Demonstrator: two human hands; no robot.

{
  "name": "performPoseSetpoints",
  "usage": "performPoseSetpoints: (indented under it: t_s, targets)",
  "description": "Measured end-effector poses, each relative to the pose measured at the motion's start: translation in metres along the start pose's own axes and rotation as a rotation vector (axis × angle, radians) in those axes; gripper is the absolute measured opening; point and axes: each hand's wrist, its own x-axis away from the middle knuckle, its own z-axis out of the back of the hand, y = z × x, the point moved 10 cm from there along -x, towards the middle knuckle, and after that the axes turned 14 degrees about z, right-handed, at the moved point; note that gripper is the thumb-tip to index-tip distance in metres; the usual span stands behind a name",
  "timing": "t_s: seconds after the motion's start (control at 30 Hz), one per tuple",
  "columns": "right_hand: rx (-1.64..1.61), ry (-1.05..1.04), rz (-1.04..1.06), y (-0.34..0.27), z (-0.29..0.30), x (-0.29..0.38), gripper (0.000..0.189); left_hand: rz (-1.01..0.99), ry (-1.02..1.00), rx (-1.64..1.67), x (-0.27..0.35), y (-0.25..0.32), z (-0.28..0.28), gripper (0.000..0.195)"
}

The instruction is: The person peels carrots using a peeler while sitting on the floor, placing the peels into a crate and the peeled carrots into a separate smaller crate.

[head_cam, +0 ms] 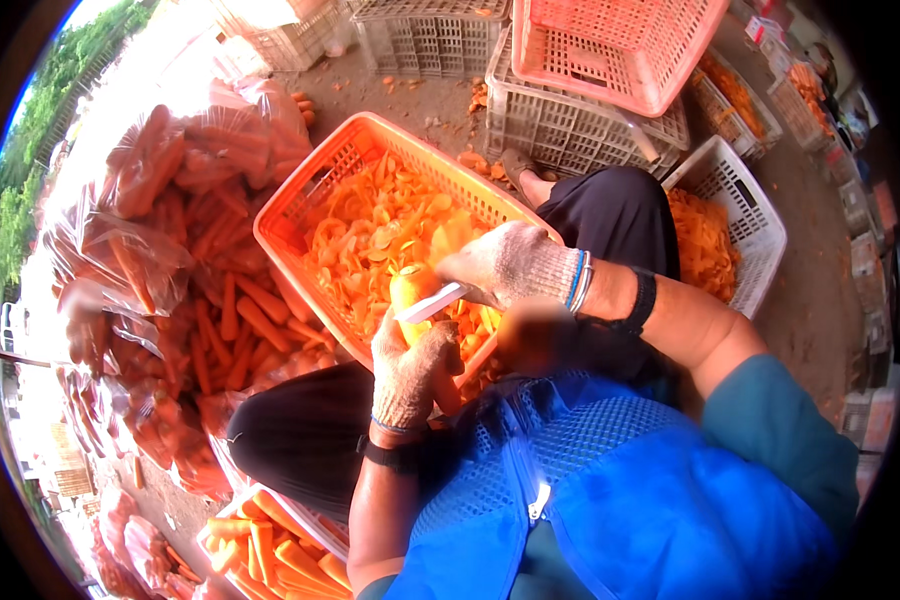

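Note:
My left hand, in a soiled knit glove, grips a thick carrot from below, its end pointing up and away from me. My right hand, gloved as well, holds a white peeling tool that lies across the carrot; its working edge cannot be made out. Both hands are over the near side of an orange plastic crate, between my bent legs. Orange carrot peelings fill much of this crate.
Clear plastic bags of carrots are heaped on the left. A box of smooth carrots stands by my left hip. At my right, a white crate contains peelings. Ahead, a pink crate rests on a grey slatted crate.

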Motion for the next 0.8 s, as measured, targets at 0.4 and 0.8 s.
performPoseSetpoints:
  t_s: [0.4,0.8]
  targets:
    - [0.039,-0.062,-0.032,-0.006,0.002,-0.012,0.016,0.051,-0.015,0.044,0.008,-0.009,0.008,0.029]
    - [-0.116,-0.756,-0.214,0.075,-0.133,0.022,0.031,-0.506,0.369,-0.845,0.034,0.041,0.013,0.061]
